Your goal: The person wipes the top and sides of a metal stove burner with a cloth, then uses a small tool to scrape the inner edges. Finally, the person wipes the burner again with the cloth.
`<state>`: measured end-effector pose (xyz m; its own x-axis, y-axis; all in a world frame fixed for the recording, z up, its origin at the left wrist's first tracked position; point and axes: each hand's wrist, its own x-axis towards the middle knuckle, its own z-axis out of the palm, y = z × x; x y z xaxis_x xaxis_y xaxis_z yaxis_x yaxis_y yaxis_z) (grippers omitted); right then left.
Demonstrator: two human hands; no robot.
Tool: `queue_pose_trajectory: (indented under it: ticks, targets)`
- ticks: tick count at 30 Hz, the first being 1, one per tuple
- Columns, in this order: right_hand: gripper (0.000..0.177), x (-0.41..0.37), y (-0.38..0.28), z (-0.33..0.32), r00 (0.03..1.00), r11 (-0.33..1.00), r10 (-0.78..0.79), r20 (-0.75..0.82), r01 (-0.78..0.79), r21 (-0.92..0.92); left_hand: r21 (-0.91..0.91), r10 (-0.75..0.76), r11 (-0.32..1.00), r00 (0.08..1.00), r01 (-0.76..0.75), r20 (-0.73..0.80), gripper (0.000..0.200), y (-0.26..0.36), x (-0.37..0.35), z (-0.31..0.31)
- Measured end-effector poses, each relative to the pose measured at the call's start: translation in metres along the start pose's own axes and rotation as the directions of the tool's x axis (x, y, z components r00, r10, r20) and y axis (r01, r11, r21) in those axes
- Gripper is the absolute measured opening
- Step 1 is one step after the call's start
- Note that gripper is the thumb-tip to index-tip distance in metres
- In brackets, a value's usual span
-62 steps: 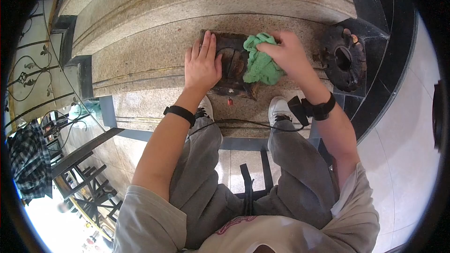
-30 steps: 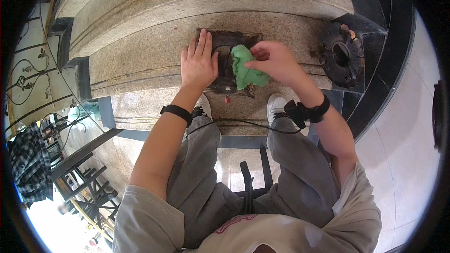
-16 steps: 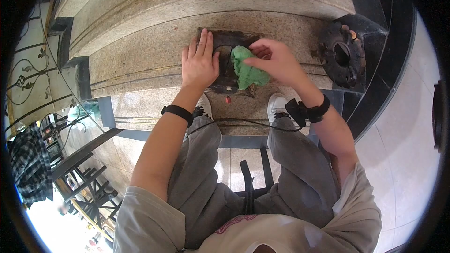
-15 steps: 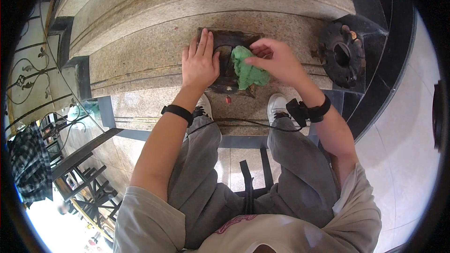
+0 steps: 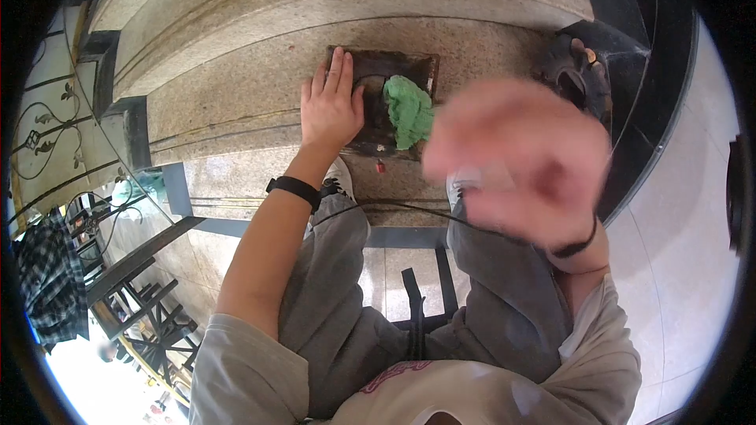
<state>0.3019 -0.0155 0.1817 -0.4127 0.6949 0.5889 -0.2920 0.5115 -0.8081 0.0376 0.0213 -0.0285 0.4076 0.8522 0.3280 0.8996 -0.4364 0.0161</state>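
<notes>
My left hand [image 5: 334,102] lies flat with its fingers stretched out, on the left side of a dark, worn rectangular piece [image 5: 376,135] on the stone step. A crumpled green cloth [image 5: 408,110] rests on the right part of that piece, apart from my left hand. Raised close to the camera, my right hand [image 5: 516,157] is smeared by motion. Its fingers cannot be made out, and it covers part of the view right of the cloth. A small red object [image 5: 380,166] hangs or lies just below the dark piece's near edge.
Stone steps [image 5: 228,102] curve across the top. To the right sits a dark ring-shaped metal part [image 5: 579,79], partly behind my right hand. A black cable [image 5: 409,206] crosses above my knees. At left stand a metal railing [image 5: 47,126] and a checked cloth [image 5: 51,275].
My right hand has let go of the green cloth and risen toward the camera, to the right. The cloth stays on the dark piece. My left hand keeps its place.
</notes>
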Motion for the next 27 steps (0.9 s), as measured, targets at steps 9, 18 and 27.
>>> queue_pose_trajectory:
  ticks: [9,18,27]
  targets:
    - [0.015,-0.002,-0.054,0.034,0.987,0.966,-0.044,-0.154,0.081,0.246,-0.004,-0.014,1.0,0.999,0.014,0.03,0.059,0.004,0.002,-0.007]
    - [0.016,-0.008,-0.029,0.058,0.915,0.936,-0.172,0.366,0.036,0.349,-0.003,-0.022,1.0,0.999,0.022,0.045,0.06,0.004,0.001,-0.005]
    - [0.016,-0.024,-0.049,0.113,0.867,0.552,-0.324,0.378,-0.152,0.82,0.025,-0.023,0.999,0.998,0.022,0.067,0.057,0.004,0.0,-0.002]
